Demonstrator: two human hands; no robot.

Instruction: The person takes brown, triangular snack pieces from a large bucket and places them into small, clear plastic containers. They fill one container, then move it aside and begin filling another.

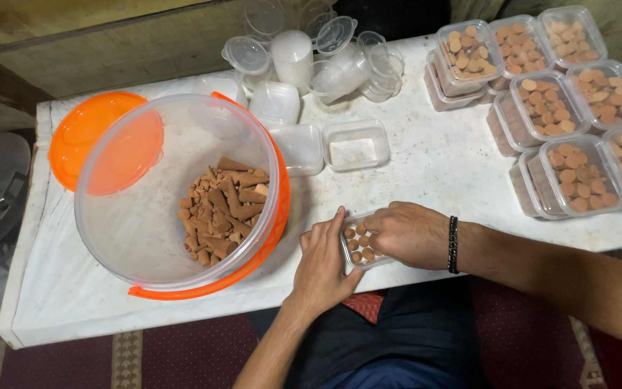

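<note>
A small clear plastic box sits at the table's front edge, partly filled with upright brown cones. My left hand rests against the box's left side, fingers touching its rim. My right hand, with a black bead bracelet at the wrist, lies over the box's right part, fingertips down among the cones. A big clear tub with an orange rim, tilted toward me, holds a heap of loose brown cones.
An orange lid lies behind the tub. Empty clear boxes and stacked lids and cups stand at the back. Several filled, closed boxes are stacked on the right. The white table ends just below my hands.
</note>
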